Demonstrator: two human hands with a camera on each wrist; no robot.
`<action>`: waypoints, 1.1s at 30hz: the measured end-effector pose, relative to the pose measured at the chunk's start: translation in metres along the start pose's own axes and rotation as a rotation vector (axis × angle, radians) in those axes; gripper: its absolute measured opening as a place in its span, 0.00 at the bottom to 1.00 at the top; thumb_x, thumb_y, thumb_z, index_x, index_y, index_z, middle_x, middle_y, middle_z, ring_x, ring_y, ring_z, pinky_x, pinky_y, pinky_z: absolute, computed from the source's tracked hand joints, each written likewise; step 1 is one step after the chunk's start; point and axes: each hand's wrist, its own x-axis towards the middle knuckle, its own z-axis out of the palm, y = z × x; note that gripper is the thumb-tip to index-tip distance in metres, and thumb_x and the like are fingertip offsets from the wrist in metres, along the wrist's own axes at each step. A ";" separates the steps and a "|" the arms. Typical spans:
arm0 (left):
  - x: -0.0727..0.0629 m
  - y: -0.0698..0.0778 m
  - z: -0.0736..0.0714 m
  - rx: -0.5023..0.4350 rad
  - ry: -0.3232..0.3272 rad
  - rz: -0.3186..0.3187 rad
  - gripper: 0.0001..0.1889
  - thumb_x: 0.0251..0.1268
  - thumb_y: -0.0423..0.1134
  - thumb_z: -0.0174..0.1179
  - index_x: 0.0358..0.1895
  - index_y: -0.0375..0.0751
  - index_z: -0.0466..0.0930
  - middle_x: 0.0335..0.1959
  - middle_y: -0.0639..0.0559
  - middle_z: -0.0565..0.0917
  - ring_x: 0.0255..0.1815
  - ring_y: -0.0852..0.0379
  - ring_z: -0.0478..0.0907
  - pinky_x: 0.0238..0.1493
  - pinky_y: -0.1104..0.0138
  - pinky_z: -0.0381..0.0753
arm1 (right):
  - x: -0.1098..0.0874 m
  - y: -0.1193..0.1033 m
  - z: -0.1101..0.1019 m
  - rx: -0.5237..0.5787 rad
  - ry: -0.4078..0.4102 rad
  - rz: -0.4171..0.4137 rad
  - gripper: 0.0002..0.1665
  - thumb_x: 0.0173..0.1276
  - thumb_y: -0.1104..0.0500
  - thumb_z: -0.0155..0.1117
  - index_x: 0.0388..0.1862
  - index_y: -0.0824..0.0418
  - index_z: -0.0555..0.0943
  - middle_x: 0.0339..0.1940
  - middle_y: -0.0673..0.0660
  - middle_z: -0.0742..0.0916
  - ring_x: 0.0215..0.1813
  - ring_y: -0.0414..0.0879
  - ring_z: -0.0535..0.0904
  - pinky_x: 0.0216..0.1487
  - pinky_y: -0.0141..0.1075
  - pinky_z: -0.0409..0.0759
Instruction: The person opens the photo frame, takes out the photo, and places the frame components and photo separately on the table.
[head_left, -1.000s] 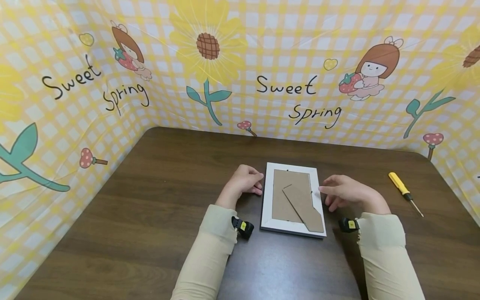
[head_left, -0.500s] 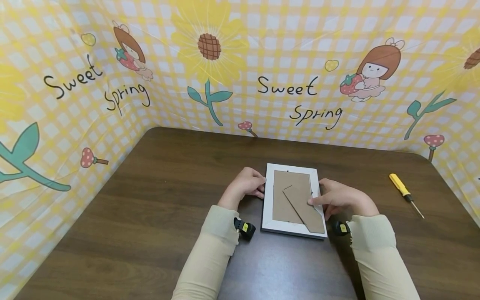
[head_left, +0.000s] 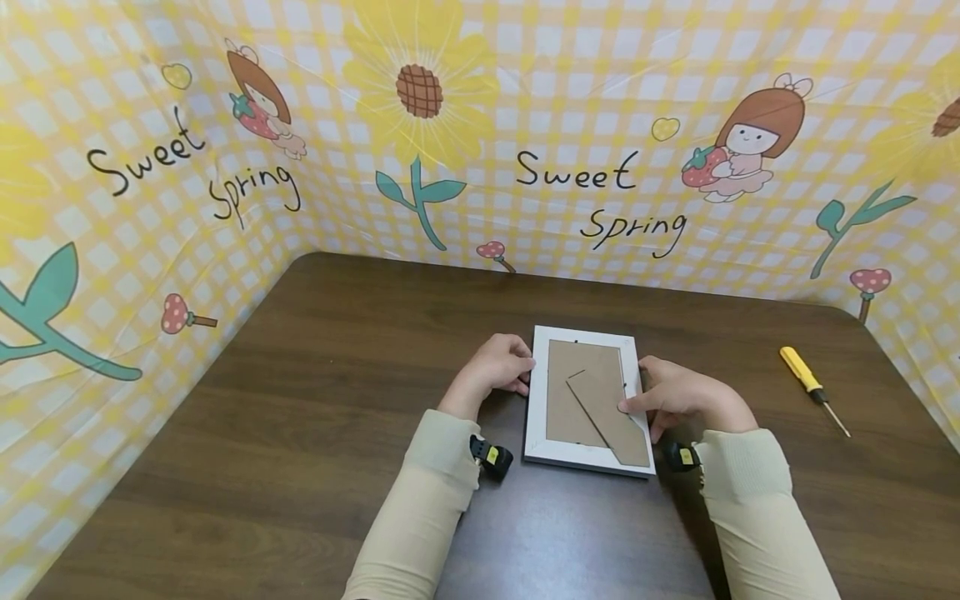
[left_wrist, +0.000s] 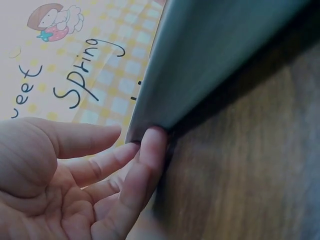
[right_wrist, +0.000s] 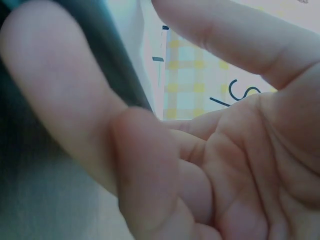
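Note:
A white picture frame [head_left: 538, 392] lies face down on the table, its brown cardboard backing [head_left: 592, 354] and folded easel leg [head_left: 615, 429] upward. At its left edge, my left hand [head_left: 495, 367] rests bent fingertips against the side. The left wrist view shows those fingers [left_wrist: 153, 142] touching the grey side, the thumb lying apart from it. From the right, my right hand [head_left: 686, 396] holds the frame's edge, thumb over the back by the easel leg and the other fingers along the side. In the right wrist view, fingers [right_wrist: 50, 65] hide much of the frame.
A yellow-handled screwdriver [head_left: 801, 373] lies on the brown wooden table [head_left: 300, 433], right of the right hand. A yellow checked cloth [head_left: 465, 200] printed with flowers hangs around the table's back and sides.
My right hand has moved left onto the frame's right edge, bringing its thumb over the back. My left hand has shifted slightly right to touch the left edge. The frame stays nearly in place.

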 end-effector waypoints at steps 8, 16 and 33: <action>-0.001 0.003 0.001 0.022 0.028 -0.006 0.08 0.73 0.37 0.57 0.44 0.34 0.79 0.34 0.45 0.79 0.23 0.58 0.80 0.27 0.72 0.76 | -0.001 0.001 -0.001 -0.005 -0.013 -0.029 0.36 0.69 0.62 0.64 0.61 0.77 0.53 0.36 0.68 0.87 0.22 0.48 0.85 0.22 0.35 0.80; 0.000 0.004 0.003 0.056 0.060 0.005 0.09 0.75 0.33 0.49 0.42 0.33 0.79 0.39 0.42 0.80 0.28 0.55 0.82 0.29 0.70 0.76 | 0.000 0.002 -0.002 0.011 -0.037 -0.042 0.33 0.68 0.64 0.64 0.60 0.78 0.55 0.33 0.66 0.87 0.22 0.47 0.85 0.22 0.35 0.81; 0.001 0.000 -0.008 -0.152 -0.059 0.013 0.13 0.79 0.33 0.44 0.49 0.29 0.77 0.44 0.39 0.81 0.33 0.55 0.84 0.29 0.74 0.78 | 0.000 0.003 -0.001 -0.005 -0.021 -0.007 0.40 0.69 0.63 0.65 0.66 0.78 0.53 0.38 0.66 0.87 0.23 0.46 0.84 0.30 0.41 0.85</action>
